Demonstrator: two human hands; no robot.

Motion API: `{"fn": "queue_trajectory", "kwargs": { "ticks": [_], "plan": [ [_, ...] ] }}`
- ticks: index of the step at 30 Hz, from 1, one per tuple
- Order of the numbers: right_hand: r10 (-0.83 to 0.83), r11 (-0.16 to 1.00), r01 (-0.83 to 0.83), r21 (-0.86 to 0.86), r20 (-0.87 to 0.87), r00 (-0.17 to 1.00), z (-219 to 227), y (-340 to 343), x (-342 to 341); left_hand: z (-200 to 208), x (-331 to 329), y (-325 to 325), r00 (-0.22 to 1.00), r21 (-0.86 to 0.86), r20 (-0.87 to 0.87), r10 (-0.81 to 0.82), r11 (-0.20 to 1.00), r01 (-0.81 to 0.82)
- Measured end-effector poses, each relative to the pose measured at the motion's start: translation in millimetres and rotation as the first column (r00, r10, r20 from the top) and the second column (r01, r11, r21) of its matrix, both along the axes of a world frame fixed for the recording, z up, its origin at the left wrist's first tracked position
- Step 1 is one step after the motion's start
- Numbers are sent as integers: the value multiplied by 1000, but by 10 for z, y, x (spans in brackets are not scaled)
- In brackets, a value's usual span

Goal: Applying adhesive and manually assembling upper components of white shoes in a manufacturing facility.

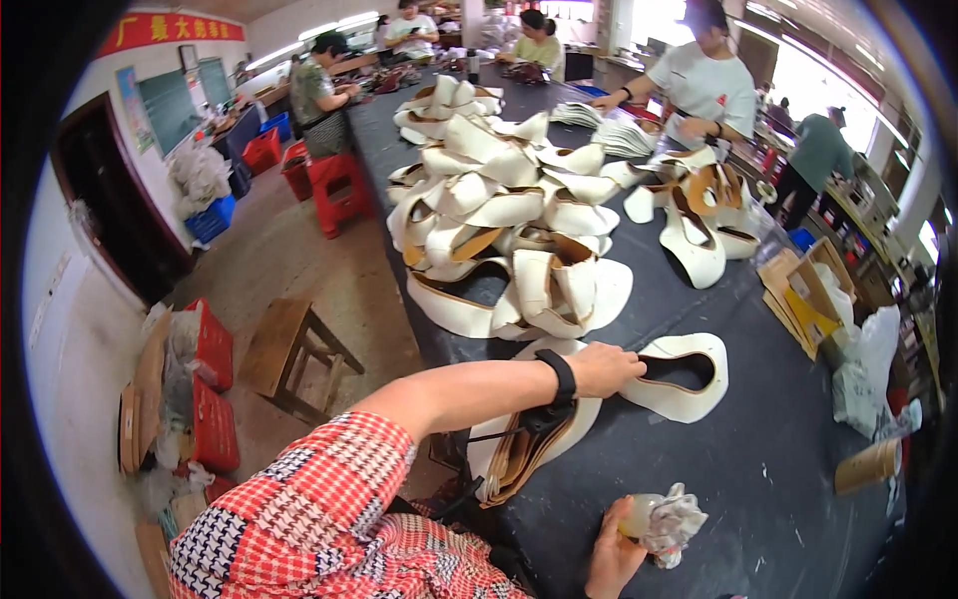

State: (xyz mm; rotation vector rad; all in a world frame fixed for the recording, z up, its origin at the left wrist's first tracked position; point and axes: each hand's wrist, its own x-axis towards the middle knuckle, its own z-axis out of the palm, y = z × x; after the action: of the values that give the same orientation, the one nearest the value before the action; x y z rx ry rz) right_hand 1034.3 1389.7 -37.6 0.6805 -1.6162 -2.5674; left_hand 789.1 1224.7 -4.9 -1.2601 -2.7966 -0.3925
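Note:
My left hand, with a black band at the wrist, reaches across the dark table. Its fingers are closed on the near-left edge of a single white shoe upper that lies flat with its opening facing up. Under my left forearm rests a stack of nested white shoe uppers with tan inner sides, partly hidden by the arm. Lower down, my right hand is wrapped round a small yellowish bottle with a crumpled pale rag at its top.
A large heap of white shoe uppers covers the table ahead; a smaller heap lies to its right. Co-workers work around the far side. Cardboard boxes and a brown roll sit right. A wooden stool stands left.

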Motion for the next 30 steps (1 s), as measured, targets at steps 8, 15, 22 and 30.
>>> {"fn": "queue_trajectory", "kwargs": {
  "ticks": [8,15,22,30],
  "plan": [
    [117,349,-89,933,51,992,-128,113,299,637,734,-871,917,-127,390,-86,981,146],
    [-79,249,29,968,-10,997,0,238,371,141,1492,-1340,925,96,140,-353,935,342],
    [-294,-74,28,997,-49,955,341,-289,216,607,1153,-1264,790,524,443,-423,837,154],
    [-417,-308,-5,951,-131,899,553,-852,316,714,1381,-871,118,418,907,-405,899,-132]
  ]
}}
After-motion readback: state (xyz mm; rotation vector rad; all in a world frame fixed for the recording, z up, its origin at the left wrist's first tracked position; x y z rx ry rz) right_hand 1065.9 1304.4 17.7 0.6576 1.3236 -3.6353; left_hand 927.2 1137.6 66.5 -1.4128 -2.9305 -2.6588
